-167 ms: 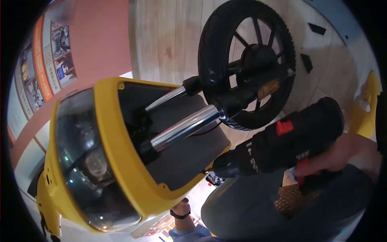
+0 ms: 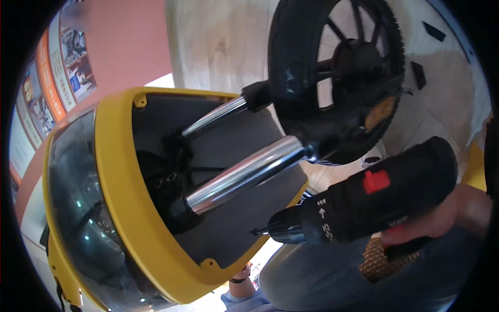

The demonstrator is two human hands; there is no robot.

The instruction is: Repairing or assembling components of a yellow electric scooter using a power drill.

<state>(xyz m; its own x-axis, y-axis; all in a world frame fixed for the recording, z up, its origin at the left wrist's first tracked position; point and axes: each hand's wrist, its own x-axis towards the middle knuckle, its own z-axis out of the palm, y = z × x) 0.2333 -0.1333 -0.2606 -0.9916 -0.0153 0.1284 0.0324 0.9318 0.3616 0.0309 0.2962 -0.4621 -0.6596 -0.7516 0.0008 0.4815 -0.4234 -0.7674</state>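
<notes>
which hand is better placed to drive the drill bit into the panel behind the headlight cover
Right. The right hand grips the black drill, whose bit sits at the dark panel inside the yellow headlight cover, below the chrome fork tubes. The left hand is out of view.

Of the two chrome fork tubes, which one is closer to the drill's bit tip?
The lower fork tube, running from the yellow fairing toward the wheel. The drill bit tip sits just below it; the upper fork tube lies farther up.

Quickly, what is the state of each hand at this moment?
Left hand: not in view.
Right hand: closed on the black cordless drill, whose bit tip is at the yellow fairing.
</notes>
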